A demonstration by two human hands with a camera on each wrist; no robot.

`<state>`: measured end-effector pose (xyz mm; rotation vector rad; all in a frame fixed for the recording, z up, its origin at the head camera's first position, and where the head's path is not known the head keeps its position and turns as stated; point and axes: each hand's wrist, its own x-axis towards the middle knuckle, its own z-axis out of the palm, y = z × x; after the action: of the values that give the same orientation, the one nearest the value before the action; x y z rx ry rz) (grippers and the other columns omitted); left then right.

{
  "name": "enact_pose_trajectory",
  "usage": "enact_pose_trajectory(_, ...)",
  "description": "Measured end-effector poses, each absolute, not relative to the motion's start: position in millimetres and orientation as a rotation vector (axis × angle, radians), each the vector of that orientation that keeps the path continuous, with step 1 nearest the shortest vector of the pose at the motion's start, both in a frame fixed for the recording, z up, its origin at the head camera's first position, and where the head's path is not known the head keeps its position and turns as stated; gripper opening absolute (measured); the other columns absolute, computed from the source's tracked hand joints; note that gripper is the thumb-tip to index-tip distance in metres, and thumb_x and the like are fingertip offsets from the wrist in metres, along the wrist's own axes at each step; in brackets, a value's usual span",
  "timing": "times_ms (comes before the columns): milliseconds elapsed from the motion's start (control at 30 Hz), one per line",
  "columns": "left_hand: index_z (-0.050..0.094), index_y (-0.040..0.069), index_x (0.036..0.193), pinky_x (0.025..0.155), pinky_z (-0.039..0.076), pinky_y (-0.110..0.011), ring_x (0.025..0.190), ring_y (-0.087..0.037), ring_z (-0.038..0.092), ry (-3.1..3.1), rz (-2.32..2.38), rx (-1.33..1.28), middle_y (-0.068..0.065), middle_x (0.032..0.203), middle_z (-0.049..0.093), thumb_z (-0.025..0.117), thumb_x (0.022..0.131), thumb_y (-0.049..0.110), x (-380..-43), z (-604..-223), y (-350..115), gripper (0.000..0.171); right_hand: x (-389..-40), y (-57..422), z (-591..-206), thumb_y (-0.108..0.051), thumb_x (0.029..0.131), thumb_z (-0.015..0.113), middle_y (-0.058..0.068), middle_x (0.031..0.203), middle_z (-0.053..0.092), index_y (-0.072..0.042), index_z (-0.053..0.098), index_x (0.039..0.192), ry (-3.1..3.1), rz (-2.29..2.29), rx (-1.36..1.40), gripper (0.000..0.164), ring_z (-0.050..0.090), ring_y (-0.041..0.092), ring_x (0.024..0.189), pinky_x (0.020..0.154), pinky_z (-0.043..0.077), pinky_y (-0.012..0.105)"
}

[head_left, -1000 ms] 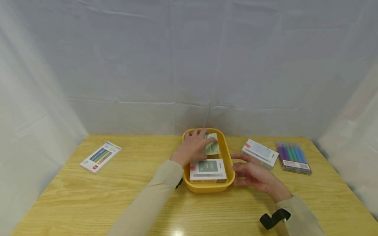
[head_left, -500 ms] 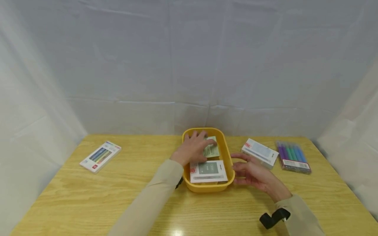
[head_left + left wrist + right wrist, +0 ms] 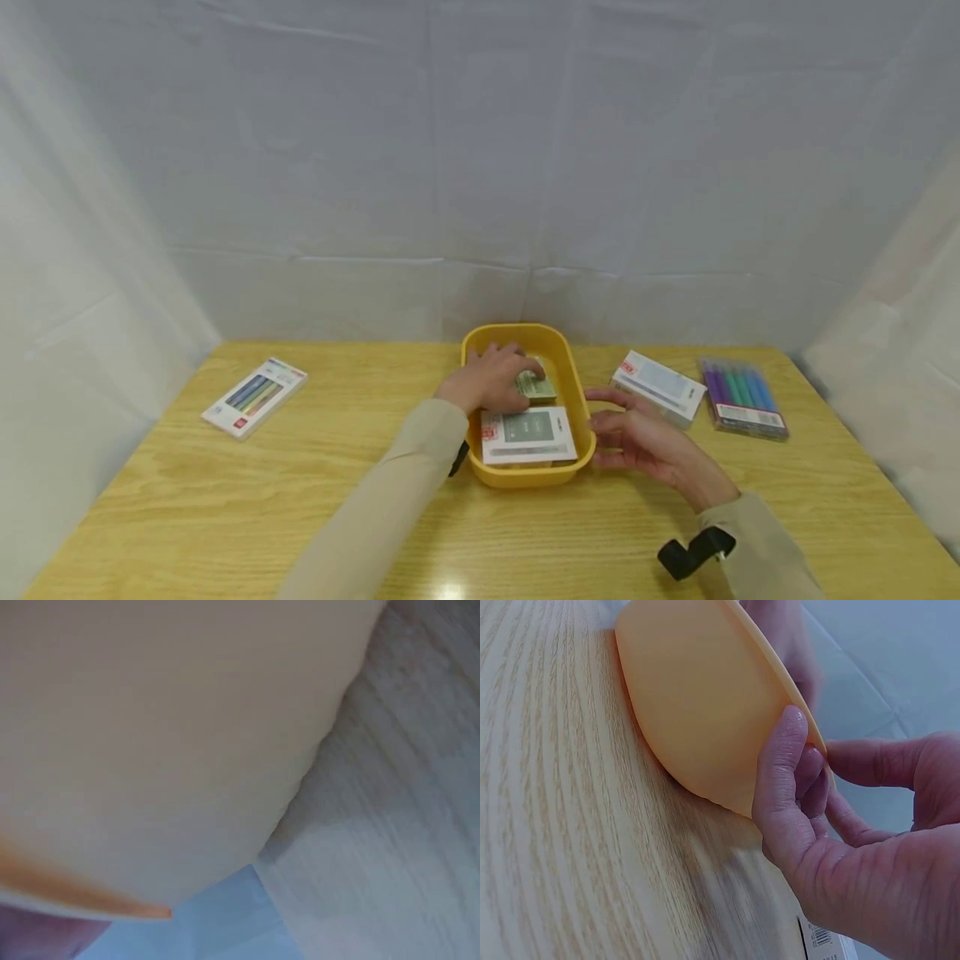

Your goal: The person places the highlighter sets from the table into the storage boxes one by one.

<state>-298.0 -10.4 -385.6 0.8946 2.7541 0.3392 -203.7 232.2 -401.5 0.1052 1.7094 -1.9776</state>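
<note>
A yellow plastic basket [image 3: 529, 477] stands at the back middle of the table. In it, at the near end, lies a white flat box [image 3: 528, 446] with a grey-green panel and red print. My left hand [image 3: 491, 382] reaches over the left rim and holds a small pale green printed pack [image 3: 536, 385] behind that box; the fingers partly cover it. My right hand [image 3: 637, 433] touches the basket's right outer wall with its fingertips, the fingers spread. The right wrist view shows those fingertips against the wall [image 3: 697, 697] and rim. The left wrist view shows mostly the basket's outside [image 3: 150, 735].
Right of the basket lies another white box [image 3: 660, 387], beside a clear case of purple, green and blue pens [image 3: 742, 396]. A flat white pack with coloured stripes [image 3: 255, 398] lies at the far left. White curtain [image 3: 480, 167] hangs behind the wooden table [image 3: 225, 517].
The pale green pack has moved lower and nearer to the white box, with my left hand on it. The white box in the basket has tipped flatter. My right hand stays put.
</note>
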Motion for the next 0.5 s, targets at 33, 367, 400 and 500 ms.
enact_pose_trajectory(33,0.063,0.032,0.138,0.116,0.027,-0.067,0.141,-0.033,0.042,2.744,0.343,0.894,-0.004,0.152,0.05,0.068,0.094,0.029,-298.2,-386.4,-10.0,0.044,-203.7,232.4,-401.3,-0.009,0.099,0.059,0.007,0.112,0.07,-0.005,0.03,0.155,1.711,-1.977,0.108,0.063,0.072,0.016,0.091,0.077,0.062,0.032)
enact_pose_trajectory(367,0.067,0.027,0.134,0.116,0.029,-0.07,0.144,-0.032,0.043,2.719,0.359,0.892,-0.001,0.152,0.052,0.061,0.1,0.026,-300.5,-390.2,-8.5,0.034,-204.3,232.8,-401.0,-0.009,0.099,0.058,0.009,0.118,0.068,-0.005,0.03,0.155,1.715,-1.969,0.125,0.062,0.072,0.018,0.093,0.078,0.063,0.034)
enact_pose_trajectory(400,0.066,0.027,0.135,0.116,0.028,-0.069,0.145,-0.032,0.042,2.721,0.364,0.891,-0.001,0.153,0.052,0.06,0.1,0.026,-300.3,-390.3,-8.8,0.035,-204.2,232.8,-400.9,-0.009,0.099,0.058,0.009,0.118,0.068,-0.005,0.03,0.155,1.715,-1.969,0.118,0.062,0.072,0.018,0.093,0.078,0.063,0.034)
enact_pose_trajectory(500,0.064,0.028,0.138,0.117,0.028,-0.068,0.146,-0.032,0.041,2.731,0.393,0.893,-0.002,0.155,0.05,0.06,0.101,0.026,-299.6,-390.0,-10.0,0.037,-204.2,232.2,-400.6,-0.009,0.099,0.058,0.008,0.115,0.069,-0.005,0.03,0.155,1.719,-1.967,0.119,0.063,0.072,0.018,0.093,0.078,0.063,0.034)
